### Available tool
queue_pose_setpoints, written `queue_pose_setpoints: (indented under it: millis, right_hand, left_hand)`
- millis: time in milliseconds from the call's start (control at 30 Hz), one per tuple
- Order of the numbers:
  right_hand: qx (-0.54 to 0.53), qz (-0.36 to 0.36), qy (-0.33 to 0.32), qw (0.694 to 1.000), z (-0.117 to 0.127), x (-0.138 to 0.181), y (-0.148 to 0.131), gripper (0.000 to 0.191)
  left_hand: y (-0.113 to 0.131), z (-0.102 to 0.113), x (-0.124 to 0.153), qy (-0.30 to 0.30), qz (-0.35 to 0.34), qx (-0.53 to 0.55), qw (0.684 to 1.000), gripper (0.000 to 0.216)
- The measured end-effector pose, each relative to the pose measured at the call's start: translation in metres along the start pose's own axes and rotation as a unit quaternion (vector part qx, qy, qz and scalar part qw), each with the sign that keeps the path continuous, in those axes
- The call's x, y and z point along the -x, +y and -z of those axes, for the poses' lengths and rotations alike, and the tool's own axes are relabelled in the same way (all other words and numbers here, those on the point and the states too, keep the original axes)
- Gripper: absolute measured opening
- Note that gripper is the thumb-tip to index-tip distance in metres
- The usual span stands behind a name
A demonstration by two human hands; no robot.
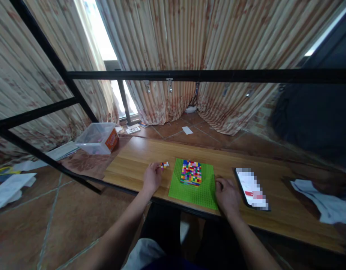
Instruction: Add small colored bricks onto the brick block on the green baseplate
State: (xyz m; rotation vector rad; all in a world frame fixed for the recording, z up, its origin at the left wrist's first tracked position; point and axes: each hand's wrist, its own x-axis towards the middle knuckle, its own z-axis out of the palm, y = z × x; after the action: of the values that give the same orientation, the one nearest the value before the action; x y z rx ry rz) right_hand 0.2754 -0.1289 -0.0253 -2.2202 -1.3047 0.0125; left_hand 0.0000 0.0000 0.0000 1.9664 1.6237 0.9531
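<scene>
My left hand (152, 177) rests on the light wooden bench (133, 157), fingers curled shut, grip closed on a small cluster of red, white and yellow plastic bricks (164, 164) that pokes out at the fingertips, just left of the green baseplate. My right hand (227, 195) lies knuckles-up on the bench at the plate's right front corner, fingers loosely bent; I cannot tell whether that grip holds anything.

Between the hands sits the flat bright green studded baseplate (202, 190), square to the bench edge. On its far half stands a multicoloured block of stacked small bricks (191, 172), red, yellow, blue, green mixed, touching the plate.

Just right of the right hand lies a black smartphone with a lit white screen (251, 188), flat on the bench. Further right, crumpled white cloth (325, 200) at the bench end.

Off the bench's far left corner, a clear plastic box with an orange label (98, 138). Black metal frame bar (206, 75) crosses above; striped beige curtains (175, 45) behind; papers on the tiled floor (9, 185) to the left.
</scene>
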Motion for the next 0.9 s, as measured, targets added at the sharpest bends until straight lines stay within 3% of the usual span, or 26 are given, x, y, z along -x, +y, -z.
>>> queue_pose_setpoints:
  millis: [167,300,567,900]
  right_hand:
    - [0.008,0.001,0.002,1.0,-0.003,-0.001,0.002,0.029]
    - [0.003,0.004,0.004,1.0,-0.005,-0.002,0.004,0.029]
    - [-0.017,0.009,0.001,1.0,-0.004,-0.001,0.003,0.029]
    - [-0.021,0.007,0.003,1.0,-0.003,-0.001,0.004,0.028]
  left_hand:
    - [0.02,-0.019,0.001,-0.014,-0.015,0.178,0.984,0.024]
    - [0.039,-0.032,-0.007,-0.035,-0.017,0.244,0.969,0.026]
    - [0.063,-0.045,-0.013,-0.049,-0.021,0.276,0.96,0.026]
    - [0.074,-0.05,-0.007,-0.022,-0.043,0.206,0.977,0.027]
